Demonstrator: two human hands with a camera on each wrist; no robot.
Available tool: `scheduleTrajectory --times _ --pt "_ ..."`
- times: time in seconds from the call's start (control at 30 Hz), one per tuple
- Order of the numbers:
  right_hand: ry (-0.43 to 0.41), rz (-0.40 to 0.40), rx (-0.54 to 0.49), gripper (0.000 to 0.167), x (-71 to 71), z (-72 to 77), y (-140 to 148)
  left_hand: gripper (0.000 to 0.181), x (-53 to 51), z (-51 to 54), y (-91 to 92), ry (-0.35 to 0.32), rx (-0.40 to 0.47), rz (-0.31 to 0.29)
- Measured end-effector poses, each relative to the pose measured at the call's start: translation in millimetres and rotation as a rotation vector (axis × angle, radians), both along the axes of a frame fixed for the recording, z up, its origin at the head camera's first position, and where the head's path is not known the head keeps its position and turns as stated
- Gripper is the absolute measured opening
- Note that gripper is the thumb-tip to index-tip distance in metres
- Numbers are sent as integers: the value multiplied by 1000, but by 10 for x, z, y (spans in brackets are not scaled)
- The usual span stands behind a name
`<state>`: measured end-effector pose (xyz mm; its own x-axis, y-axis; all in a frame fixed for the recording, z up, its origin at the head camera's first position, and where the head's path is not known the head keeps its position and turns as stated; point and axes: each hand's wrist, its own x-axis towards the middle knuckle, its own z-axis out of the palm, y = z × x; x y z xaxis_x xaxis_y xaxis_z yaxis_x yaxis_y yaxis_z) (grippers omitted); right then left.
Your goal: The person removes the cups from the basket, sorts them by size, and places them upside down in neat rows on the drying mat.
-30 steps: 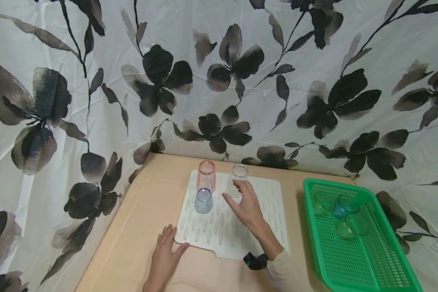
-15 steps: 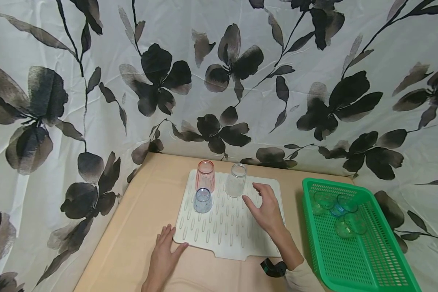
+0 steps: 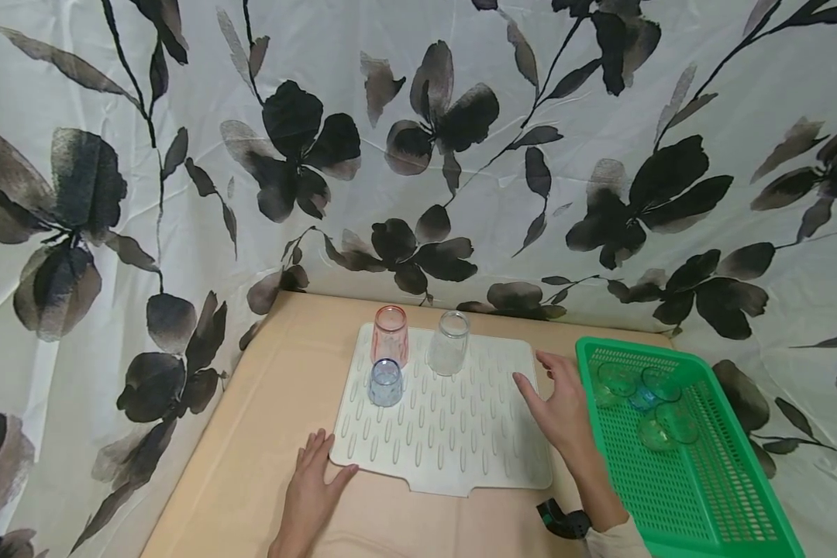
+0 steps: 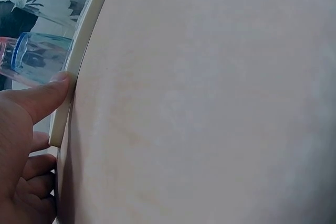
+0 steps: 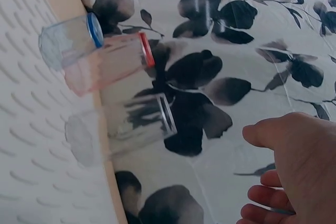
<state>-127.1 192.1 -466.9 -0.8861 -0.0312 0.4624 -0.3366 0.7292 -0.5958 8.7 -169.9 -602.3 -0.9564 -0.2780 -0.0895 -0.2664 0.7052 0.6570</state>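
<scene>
Flat on the table, my left hand [image 3: 311, 492] touches the front left corner of a white ridged drying mat [image 3: 460, 446]. In the left wrist view its thumb [image 4: 44, 98] lies against the mat's edge. My right hand [image 3: 565, 407] holds nothing, fingers spread, over the mat's right edge beside the green basket. Standing on the mat are a tall pink glass [image 3: 390, 338], a short blue glass [image 3: 385, 385] in front of it, and a tall clear glass [image 3: 449, 346] to their right. The right wrist view also shows the clear glass [image 5: 121, 129], apart from the hand.
A green plastic basket [image 3: 635, 348] stands at the right, with several glasses [image 3: 656, 440] grouped toward its back. A floral curtain [image 3: 418, 194] hangs close behind the table [image 3: 258, 434]. A black band [image 3: 563, 521] is on my right wrist.
My right hand has moved away from the clear glass, rightward across the mat toward the basket. The clear glass stays standing on the mat. My left hand has stayed at the corner.
</scene>
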Motion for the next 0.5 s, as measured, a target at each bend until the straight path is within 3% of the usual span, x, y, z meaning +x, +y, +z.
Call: scheduleTrajectory --times 0.13,0.5 --pt "17 -43 -8 54 57 -10 124 78 17 12 -46 -18 5 -16" --pt "-39 -151 -14 51 245 1 344 78 18 -38 -141 -51 27 -31"
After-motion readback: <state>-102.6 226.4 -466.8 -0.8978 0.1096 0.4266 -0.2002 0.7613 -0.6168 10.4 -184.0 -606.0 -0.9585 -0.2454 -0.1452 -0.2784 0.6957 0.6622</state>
